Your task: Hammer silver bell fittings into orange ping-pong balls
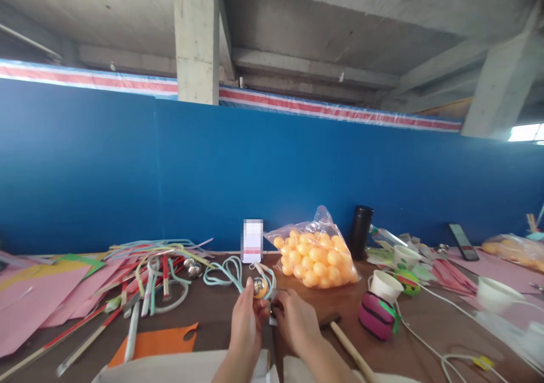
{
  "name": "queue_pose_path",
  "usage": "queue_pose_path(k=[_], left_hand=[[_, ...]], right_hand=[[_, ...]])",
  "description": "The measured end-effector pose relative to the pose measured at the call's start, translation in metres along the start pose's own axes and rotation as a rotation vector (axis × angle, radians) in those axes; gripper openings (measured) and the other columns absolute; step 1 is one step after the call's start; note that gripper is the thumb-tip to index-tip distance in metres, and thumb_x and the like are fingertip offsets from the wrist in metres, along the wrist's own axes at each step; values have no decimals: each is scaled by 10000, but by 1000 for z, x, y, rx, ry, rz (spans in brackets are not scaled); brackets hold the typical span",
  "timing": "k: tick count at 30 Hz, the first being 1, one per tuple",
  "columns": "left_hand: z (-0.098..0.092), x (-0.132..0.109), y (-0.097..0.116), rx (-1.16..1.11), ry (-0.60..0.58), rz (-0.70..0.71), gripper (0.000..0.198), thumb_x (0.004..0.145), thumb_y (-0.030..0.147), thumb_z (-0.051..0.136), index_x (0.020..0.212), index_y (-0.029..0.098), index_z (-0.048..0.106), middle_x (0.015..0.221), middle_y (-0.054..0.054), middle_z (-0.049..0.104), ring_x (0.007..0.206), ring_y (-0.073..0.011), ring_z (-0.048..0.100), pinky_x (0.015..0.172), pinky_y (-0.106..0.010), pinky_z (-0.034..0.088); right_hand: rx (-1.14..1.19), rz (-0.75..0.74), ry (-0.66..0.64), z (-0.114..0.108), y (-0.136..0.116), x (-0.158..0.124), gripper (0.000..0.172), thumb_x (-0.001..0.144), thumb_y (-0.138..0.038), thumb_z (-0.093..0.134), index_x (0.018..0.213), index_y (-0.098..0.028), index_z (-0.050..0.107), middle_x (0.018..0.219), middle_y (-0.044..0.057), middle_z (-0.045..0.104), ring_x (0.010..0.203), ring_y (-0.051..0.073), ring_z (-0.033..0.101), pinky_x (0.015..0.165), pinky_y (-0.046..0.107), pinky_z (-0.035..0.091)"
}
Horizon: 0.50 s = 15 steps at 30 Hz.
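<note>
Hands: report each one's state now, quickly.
Left hand: closed, pinching the orange ball.
Right hand: fingers curled beside it; grip cannot be told.

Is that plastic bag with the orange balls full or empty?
Full. The clear plastic bag bulges with orange balls piled nearly to its bunched top, and it sits on the brown table.

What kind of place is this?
Likely a craft worktable in a bare concrete building: pink paper sheets, a bag of orange ping-pong balls, one orange ball in the left hand, and a concrete pillar above.
</note>
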<state>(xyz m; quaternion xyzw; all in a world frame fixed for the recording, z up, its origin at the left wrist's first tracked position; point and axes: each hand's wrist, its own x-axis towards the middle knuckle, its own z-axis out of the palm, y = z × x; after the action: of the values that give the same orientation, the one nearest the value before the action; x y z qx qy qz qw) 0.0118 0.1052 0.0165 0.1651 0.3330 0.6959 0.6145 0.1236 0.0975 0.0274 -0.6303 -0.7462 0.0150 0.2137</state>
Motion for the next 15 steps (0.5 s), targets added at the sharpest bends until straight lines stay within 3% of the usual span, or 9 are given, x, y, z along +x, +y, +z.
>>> queue_pose_path(k=[2, 15], left_hand=[[-3, 1, 0, -31, -57, -27, 278, 760, 405, 677, 835, 154, 583, 677, -6, 615, 470, -72, 536, 423, -180, 445], [-6, 4, -4, 7, -73, -95, 311, 741, 447, 681, 773, 151, 590, 655, -21, 601, 489, -92, 526, 434, -204, 440]], right_hand=[[-11, -1, 17, 5, 2, -1, 207, 839, -191, 490, 939, -284, 647, 903, 17, 672, 761, 207, 693, 587, 252, 394], [-14, -6, 6, 18, 7, -1, 168, 891, -241, 446, 919, -283, 606, 911, 8, 645, 721, 183, 671, 529, 238, 317]])
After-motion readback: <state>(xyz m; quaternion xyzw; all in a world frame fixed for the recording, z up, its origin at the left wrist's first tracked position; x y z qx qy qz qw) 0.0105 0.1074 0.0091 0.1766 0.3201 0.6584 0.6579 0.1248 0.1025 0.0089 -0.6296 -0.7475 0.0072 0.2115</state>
